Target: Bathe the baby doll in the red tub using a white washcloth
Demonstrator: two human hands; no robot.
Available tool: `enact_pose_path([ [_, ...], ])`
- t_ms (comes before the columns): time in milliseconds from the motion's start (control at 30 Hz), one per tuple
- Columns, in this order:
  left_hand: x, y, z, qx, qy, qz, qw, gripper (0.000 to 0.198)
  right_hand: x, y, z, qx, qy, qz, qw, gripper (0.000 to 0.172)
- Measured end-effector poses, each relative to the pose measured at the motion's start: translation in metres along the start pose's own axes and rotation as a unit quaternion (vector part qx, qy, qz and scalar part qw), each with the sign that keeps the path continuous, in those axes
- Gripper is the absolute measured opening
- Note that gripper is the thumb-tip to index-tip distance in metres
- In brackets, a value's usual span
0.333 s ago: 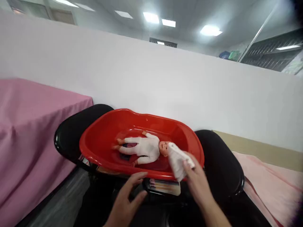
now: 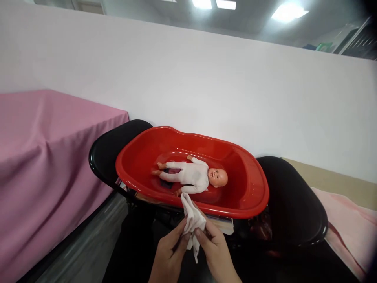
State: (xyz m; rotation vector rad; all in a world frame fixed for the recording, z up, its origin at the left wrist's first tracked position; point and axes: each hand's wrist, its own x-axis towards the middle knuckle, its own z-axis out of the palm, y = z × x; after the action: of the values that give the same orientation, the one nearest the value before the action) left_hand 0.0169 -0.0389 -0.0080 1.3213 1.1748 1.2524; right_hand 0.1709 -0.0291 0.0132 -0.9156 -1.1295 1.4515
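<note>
A red plastic baby tub (image 2: 250,192) rests across two black chair seats. Inside it a baby doll (image 2: 191,176) in a white suit lies on its back, head to the right. Just in front of the tub's near rim, my left hand (image 2: 169,251) and my right hand (image 2: 216,251) both pinch a small crumpled white cloth (image 2: 192,220) between them. The cloth's top corner rises against the tub's rim, below the doll's arm. Neither hand touches the doll or the tub.
A pink-covered table (image 2: 44,157) stands to the left, and a pale pink cloth (image 2: 347,224) lies at the right. A white partition wall (image 2: 206,86) runs behind the tub. Black chair seats (image 2: 294,200) flank it. A stack of books (image 2: 224,224) sits under the tub's front.
The cloth has come away from the doll's head and down in front of the tub. My left hand, open before, has closed on the cloth beside my right hand.
</note>
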Motion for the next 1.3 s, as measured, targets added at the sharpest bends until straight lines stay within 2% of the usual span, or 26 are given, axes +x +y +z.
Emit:
enact_pose_path([
  [100,0.005,0.012,-0.015,-0.08,-0.023,-0.101,0.991,0.059,0.001,0.005,-0.01,-0.081,0.064,0.012,0.995,0.043],
  [167,0.014,0.018,-0.027,-0.107,-0.003,-0.125,0.986,0.059,0.004,0.003,-0.021,-0.104,0.117,0.016,0.987,0.039],
  [233,0.026,0.024,-0.04,-0.103,0.037,-0.106,0.988,0.057,0.011,-0.007,-0.034,-0.13,0.148,-0.014,0.98,0.031],
  [333,0.049,0.035,-0.059,-0.076,0.079,-0.053,0.993,0.056,0.028,-0.035,-0.053,-0.184,0.142,-0.132,0.964,0.019],
  [433,0.07,0.043,-0.07,-0.042,0.098,0.021,0.994,0.052,0.043,-0.059,-0.068,-0.277,0.18,-0.237,0.914,0.016],
  [500,0.079,0.041,-0.073,0.001,0.119,0.078,0.99,0.047,0.049,-0.064,-0.074,-0.33,0.224,-0.238,0.886,0.018],
  [567,0.082,0.035,-0.073,0.059,0.151,0.12,0.98,0.046,0.05,-0.059,-0.076,-0.326,0.245,-0.192,0.893,0.022],
  [633,0.08,0.028,-0.074,0.108,0.168,0.125,0.972,0.045,0.048,-0.049,-0.075,-0.278,0.244,-0.143,0.918,0.026],
  [700,0.074,0.023,-0.074,0.121,0.158,0.097,0.975,0.043,0.044,-0.039,-0.072,-0.224,0.25,-0.114,0.935,0.028],
  [867,0.07,0.021,-0.071,0.057,0.14,0.009,0.989,0.052,0.04,-0.027,-0.062,-0.069,0.258,-0.062,0.962,0.033],
  [933,0.074,0.018,-0.07,0.021,0.13,-0.017,0.991,0.059,0.041,-0.025,-0.064,-0.069,0.237,-0.043,0.968,0.034],
  [1000,0.077,0.013,-0.069,-0.016,0.111,-0.053,0.992,0.066,0.043,-0.022,-0.07,-0.136,0.219,-0.052,0.965,0.034],
  [1067,0.076,0.003,-0.07,-0.038,0.091,-0.092,0.991,0.075,0.044,-0.016,-0.082,-0.244,0.209,-0.091,0.943,0.033],
  [1133,0.072,-0.009,-0.071,-0.043,0.074,-0.114,0.99,0.079,0.043,-0.008,-0.095,-0.363,0.205,-0.142,0.898,0.033],
  [1233,0.062,-0.032,-0.075,-0.039,0.056,-0.095,0.993,0.078,0.034,0.006,-0.105,-0.488,0.196,-0.201,0.827,0.033],
  [1300,0.057,-0.046,-0.077,0.014,0.056,-0.066,0.996,0.072,0.026,0.013,-0.102,-0.526,0.175,-0.22,0.803,0.031],
])
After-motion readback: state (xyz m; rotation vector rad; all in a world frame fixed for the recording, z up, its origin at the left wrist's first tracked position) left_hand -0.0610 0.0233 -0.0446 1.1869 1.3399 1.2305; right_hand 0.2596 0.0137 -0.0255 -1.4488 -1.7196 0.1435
